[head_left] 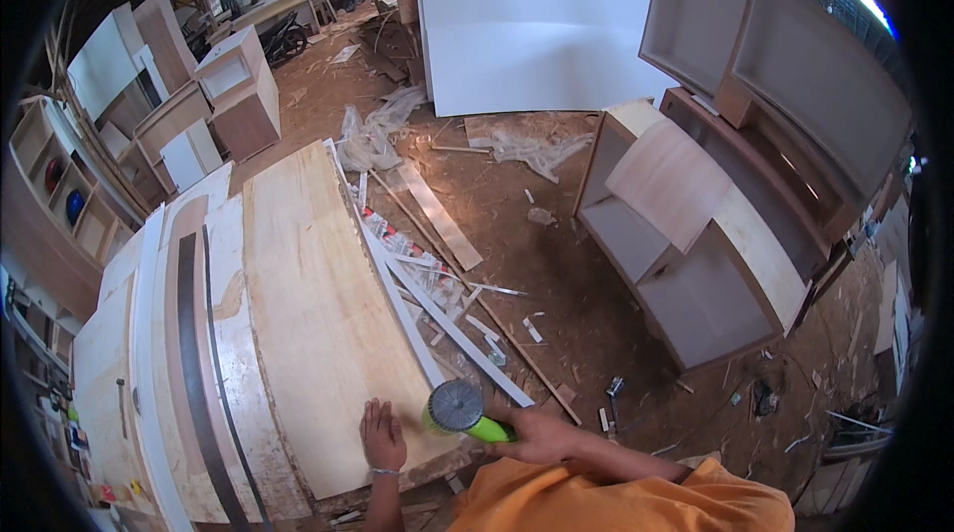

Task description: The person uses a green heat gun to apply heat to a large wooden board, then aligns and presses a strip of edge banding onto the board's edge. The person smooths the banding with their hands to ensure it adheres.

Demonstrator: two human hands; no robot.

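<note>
My right hand grips a bright green hand tool with a round grey top, held over the near right corner of a pale plywood panel. To its left, my left hand rests on that panel with fingers extended and nothing in them. The panel lies among other long boards, including a white strip and a dark strip. More white strips lean along the panel's right edge.
An open wooden cabinet stands on the right, with taller cabinet units behind it. A large white sheet stands upright at the back. Cabinet boxes fill the back left. Offcuts and plastic sheeting litter the dirt floor.
</note>
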